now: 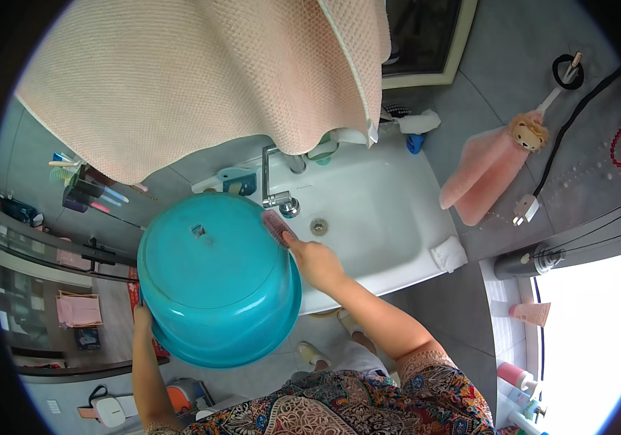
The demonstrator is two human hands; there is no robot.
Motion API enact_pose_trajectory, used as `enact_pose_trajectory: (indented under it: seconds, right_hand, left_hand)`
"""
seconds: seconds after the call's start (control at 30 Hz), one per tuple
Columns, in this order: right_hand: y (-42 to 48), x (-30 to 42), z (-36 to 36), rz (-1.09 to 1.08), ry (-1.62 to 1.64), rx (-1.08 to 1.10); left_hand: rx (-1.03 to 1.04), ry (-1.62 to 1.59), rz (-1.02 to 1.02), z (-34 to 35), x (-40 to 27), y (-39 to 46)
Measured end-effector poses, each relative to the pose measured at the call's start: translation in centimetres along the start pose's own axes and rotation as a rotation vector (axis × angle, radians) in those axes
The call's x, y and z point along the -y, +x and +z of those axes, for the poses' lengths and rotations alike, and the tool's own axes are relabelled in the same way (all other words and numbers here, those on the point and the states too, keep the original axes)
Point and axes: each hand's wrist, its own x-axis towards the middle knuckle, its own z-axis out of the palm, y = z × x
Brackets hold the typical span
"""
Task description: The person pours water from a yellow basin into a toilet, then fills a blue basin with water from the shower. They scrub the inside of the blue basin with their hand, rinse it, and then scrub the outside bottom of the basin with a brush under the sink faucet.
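Observation:
A large turquoise plastic basin [212, 261] is tipped over with its underside facing me, partly over the left side of the white washbasin [375, 239]. My left hand [142, 317] grips the basin's rim at the lower left, its fingers partly hidden. In my right hand [316, 262] is a pinkish scrubbing brush [276, 227], held at the right edge of the basin's bottom. The chrome faucet [283, 202] stands just above the brush, and the metal drain [318, 227] shows to its right.
A peach towel [207, 81] hangs over the back of the washbasin. A pink hand towel with a lion head [492, 168] and a white plug [525, 209] hang on the right wall. Folded white cloth [449, 254] lies on the washbasin's front right corner. Wall holders [85, 187] are at left.

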Motion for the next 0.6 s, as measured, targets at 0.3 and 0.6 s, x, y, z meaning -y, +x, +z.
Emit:
enact_pose_trajectory:
  seconds: [0.3,0.6]
  right_hand:
    - [0.5,1.9,0.0,-0.057,-0.107,0.027]
    - [-8.1,5.0,0.4,-0.096,-0.073,-0.039]
  left_hand:
    - [0.003,0.100,0.050,-1.6,-0.3,0.1]
    - [0.050,-0.073,-0.039,-0.6,0.9,-0.8]
